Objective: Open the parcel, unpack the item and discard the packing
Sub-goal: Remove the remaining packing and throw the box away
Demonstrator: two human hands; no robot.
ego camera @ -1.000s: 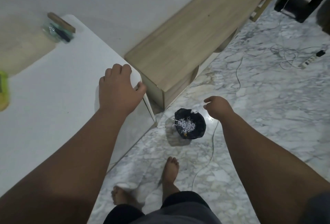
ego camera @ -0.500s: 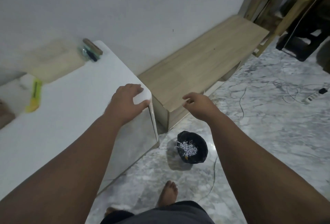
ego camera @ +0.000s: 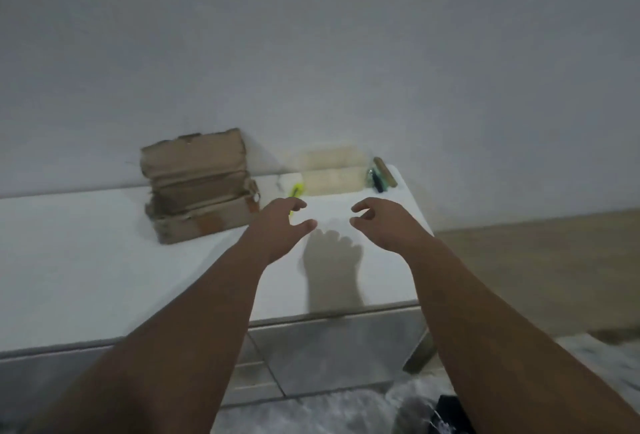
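A: Where's the parcel?

B: Cardboard box [ego camera: 201, 188], far side of the white cabinet top [ego camera: 86, 260], up against the wall [ego camera: 311, 35]. Brown, rough, edges torn and ragged. Lid flap stands upright, leaning on the wall; brown tape patches on the front face. Inside is dark, can't tell what's in it.

A: Hands?

B: Both over the top, right of the box, apart from each other, nothing in either. Left hand [ego camera: 280, 229]: fingers curled and spread, thumb stuck out to the right, empty. Right hand [ego camera: 384, 222]: fingers loosely hooked, apart, also empty. Soft hand-shaped shadow on the surface btwn them.

A: Touching the box?

B: No. Left hand's near its right end, w/ a gap.

A: Other stuff on the top?

B: Yellow-green cutter [ego camera: 297, 191], slim, partly behind the left fingers. Pale cream pad [ego camera: 334, 179], ribbed-looking, blurry. At the far right corner a clear bundle w/ dark bits [ego camera: 375, 180] and a brown stick [ego camera: 385, 172] beside it — too blurred to name.

A: Surfaces?

B: Cabinet top smooth, matte white; front panels glossy grey. Low wood-grain bench [ego camera: 540, 267] to the right. Marble-look floor [ego camera: 311, 413] below, veined, motion-blurred. Black bag [ego camera: 446, 416] at the bottom edge, half hidden by the right forearm.
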